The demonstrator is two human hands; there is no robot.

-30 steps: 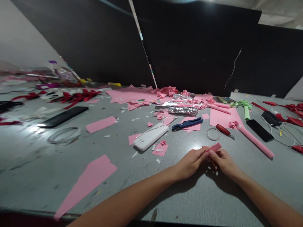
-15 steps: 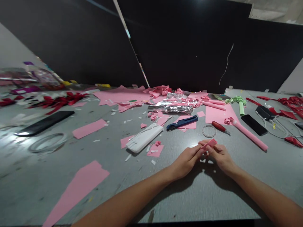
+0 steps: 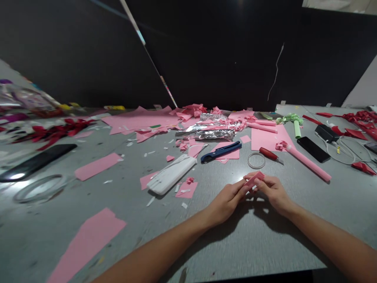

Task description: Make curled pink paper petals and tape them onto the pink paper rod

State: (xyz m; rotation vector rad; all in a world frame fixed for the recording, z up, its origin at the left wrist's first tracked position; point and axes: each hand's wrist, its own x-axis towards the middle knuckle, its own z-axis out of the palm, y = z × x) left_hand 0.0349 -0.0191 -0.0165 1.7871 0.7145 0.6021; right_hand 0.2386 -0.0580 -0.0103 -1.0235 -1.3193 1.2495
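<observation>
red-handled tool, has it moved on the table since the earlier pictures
No. The whole view shifts, but the red-handled tool lies just right of the grey ring, as before.

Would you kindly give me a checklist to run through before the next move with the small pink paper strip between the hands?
1. Small pink paper strip held by both hands: ok, the left hand and right hand pinch it.
2. Whole strip visible: cannot tell, fingers cover part.
3. Red-handled tool with a metal tip apart from the hands: ok, it lies beyond them.
4. Its tip covered: not ok, the metal shows bare.
5. Thin grey ring apart from the strip: ok, it lies beyond it.
6. White paper scraps swept up: not ok, several lie on the grey tabletop.
</observation>
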